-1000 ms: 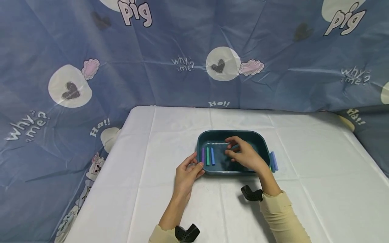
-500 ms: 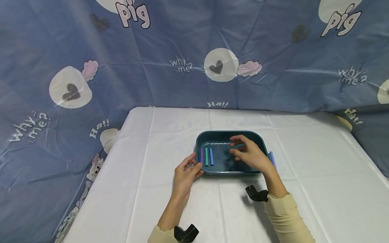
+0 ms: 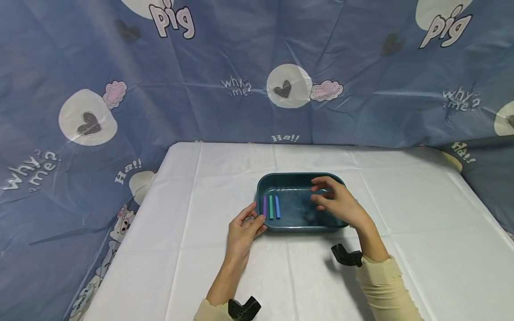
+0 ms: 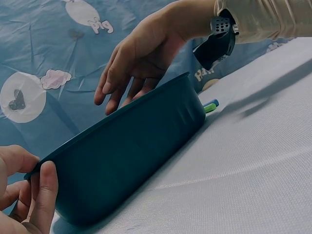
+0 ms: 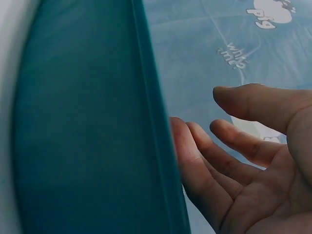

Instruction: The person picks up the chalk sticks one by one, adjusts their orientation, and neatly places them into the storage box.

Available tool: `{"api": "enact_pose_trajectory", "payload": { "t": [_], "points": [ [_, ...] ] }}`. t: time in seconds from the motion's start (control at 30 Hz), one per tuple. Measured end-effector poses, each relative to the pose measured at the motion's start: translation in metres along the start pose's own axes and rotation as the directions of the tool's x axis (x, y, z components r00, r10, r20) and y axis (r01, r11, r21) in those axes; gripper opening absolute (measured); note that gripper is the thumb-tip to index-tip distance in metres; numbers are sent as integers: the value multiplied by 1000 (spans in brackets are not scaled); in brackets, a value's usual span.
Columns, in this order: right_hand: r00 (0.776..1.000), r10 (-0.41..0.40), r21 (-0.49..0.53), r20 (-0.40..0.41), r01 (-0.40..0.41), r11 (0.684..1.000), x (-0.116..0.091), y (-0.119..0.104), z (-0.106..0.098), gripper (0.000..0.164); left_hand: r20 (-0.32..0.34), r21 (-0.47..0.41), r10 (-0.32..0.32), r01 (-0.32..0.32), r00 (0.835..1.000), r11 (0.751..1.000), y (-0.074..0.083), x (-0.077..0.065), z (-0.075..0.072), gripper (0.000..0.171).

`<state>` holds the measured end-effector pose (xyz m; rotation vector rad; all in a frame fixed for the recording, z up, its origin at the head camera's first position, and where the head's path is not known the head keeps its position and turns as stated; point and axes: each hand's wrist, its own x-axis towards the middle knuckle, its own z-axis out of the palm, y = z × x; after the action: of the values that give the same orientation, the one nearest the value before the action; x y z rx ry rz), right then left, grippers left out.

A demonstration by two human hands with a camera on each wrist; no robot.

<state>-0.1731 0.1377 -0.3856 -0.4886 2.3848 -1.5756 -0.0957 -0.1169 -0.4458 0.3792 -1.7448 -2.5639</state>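
A dark teal rectangular tray (image 3: 295, 213) rests on the white cloth. Inside its left end three thin, chalk-like sticks lie side by side: purple (image 3: 264, 205), green (image 3: 271, 207) and blue (image 3: 277, 207). My left hand (image 3: 242, 232) pinches the tray's near left corner, thumb and fingers on either side of the rim in the left wrist view. Over the tray's right end hovers my right hand (image 3: 337, 203), its fingers loosely bent and holding nothing; in the right wrist view its fingers (image 5: 187, 156) are close by the tray wall.
Outside the tray's right end lie more sticks, a green one (image 4: 210, 108) and a blue one (image 4: 214, 102) showing in the left wrist view; the right hand mostly hides them from the head view. A blue printed curtain (image 3: 225, 111) hangs behind the table.
My right hand has moved rightward across the tray, now covering most of the sticks outside its right end. The left hand keeps its grip, and the three sticks inside lie as before.
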Motion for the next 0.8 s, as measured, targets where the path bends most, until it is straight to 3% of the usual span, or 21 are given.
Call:
{"api": "enact_pose_trajectory", "payload": {
  "t": [0.8],
  "points": [
    [999, 33, -11, -23, -33, 999, -14, 9, -27, 47, -7, -1, 9, -9, 1000, 1000, -2, -1, 1, 53]
  ]
}}
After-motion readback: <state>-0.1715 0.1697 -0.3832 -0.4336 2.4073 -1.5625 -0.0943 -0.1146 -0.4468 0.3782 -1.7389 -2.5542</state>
